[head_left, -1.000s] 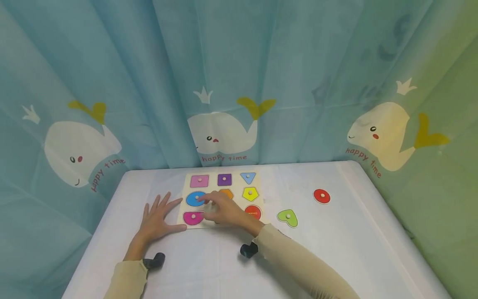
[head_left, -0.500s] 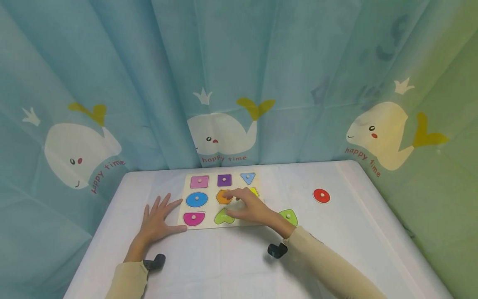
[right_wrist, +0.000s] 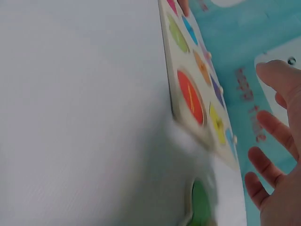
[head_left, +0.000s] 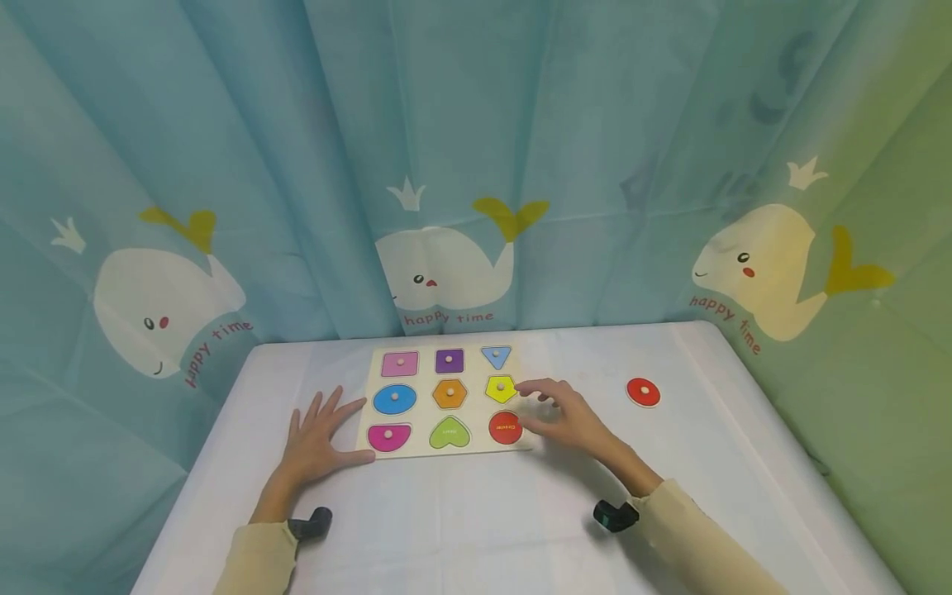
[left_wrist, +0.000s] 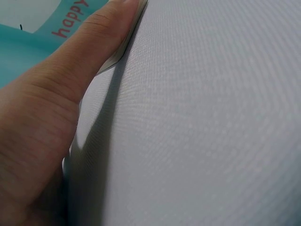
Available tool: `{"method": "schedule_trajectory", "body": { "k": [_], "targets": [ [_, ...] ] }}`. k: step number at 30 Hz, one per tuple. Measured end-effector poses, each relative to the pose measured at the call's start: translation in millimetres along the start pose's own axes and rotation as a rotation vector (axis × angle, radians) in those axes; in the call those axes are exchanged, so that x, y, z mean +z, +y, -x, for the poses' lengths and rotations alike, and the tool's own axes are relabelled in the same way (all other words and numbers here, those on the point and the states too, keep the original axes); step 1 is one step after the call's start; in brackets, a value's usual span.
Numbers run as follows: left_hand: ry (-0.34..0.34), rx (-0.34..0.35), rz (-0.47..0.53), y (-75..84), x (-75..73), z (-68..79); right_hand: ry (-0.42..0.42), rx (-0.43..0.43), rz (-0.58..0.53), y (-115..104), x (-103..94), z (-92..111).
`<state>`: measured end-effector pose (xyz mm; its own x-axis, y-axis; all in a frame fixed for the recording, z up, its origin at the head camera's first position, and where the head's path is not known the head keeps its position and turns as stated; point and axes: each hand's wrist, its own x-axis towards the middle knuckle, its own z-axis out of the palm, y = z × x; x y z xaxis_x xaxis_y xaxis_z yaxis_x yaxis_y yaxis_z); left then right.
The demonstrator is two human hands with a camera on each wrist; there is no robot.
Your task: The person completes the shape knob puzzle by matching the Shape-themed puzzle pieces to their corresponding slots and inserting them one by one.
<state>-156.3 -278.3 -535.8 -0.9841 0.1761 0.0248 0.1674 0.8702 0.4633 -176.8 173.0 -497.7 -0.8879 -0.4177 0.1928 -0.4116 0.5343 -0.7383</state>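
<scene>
A cream shape-puzzle board (head_left: 479, 430) lies at the back of the table. My left hand (head_left: 312, 442) spreads its fingers at the board's left side, thumb at the near corner; in the left wrist view the thumb (left_wrist: 94, 40) lies along the board's edge. Over the board's right edge hovers my right hand (head_left: 571, 420), fingers slightly bent with nothing between them, beside the yellow pentagon piece (head_left: 501, 388) and the red circle recess (head_left: 506, 427). The right wrist view shows the loose green heart piece (right_wrist: 201, 203) below that hand; in the head view the hand and forearm hide it.
A red round knobbed piece (head_left: 643, 392) lies on the white-covered table (head_left: 461, 529) to the right. Knobbed pieces, among them a blue oval (head_left: 394, 399) and an orange hexagon (head_left: 449, 393), sit in the board. The green heart recess (head_left: 449, 432) shows printed lettering. Behind hangs a whale-print curtain (head_left: 595, 165).
My right hand has moved rightward across the board, from the blue oval past the orange hexagon to the right edge, uncovering the pieces and recesses. My left hand has stayed in place.
</scene>
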Motion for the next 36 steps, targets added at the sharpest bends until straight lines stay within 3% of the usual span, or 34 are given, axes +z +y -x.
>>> {"method": "schedule_trajectory", "body": {
  "k": [7, 20, 36],
  "targets": [
    [0.003, 0.002, -0.004, -0.6, 1.1, 0.3, 0.017, 0.093, 0.053, 20.1, -16.0, 23.1],
    [-0.003, -0.006, 0.005, 1.8, 0.7, 1.7, 0.091, 0.138, 0.077, 54.5, -33.0, 53.2],
    [-0.002, -0.005, 0.006, 2.9, -0.8, 1.7, 0.074, 0.088, 0.105, 67.2, -32.0, 60.1]
  ]
}}
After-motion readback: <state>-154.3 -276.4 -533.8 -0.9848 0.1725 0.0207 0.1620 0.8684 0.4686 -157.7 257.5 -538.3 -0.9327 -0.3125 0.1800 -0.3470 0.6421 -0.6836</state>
